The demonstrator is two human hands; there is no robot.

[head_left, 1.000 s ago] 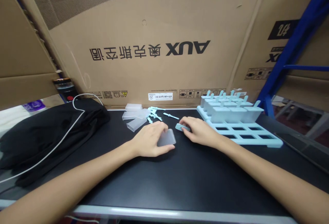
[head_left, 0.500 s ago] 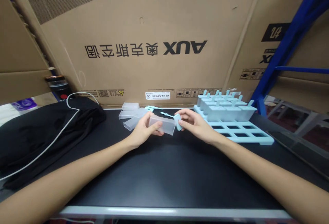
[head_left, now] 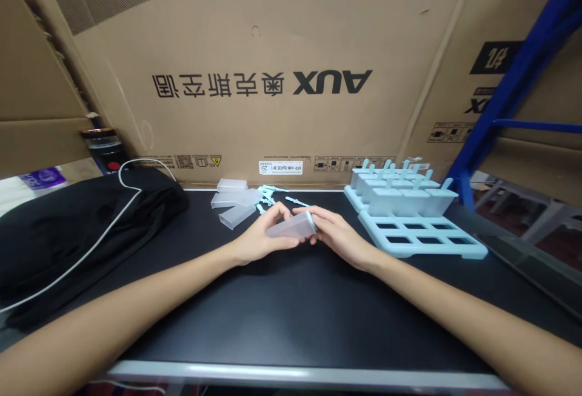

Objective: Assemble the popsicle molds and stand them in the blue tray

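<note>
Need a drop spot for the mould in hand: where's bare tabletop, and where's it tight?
Free: the broad black strip between the forearms, down to the table front edge, and the patch between the black cloth and the left hand. Crowded: the back edge, with the loose clear moulds and blue sticks, and the right, filled by the blue tray.

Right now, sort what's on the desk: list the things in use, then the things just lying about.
In use:
left hand and right hand on the clear mould cup with its blue cap
blue mould tray
spare clear cups
loose blue sticks

Lying about:
black cloth
white cable
cardboard boxes
</note>
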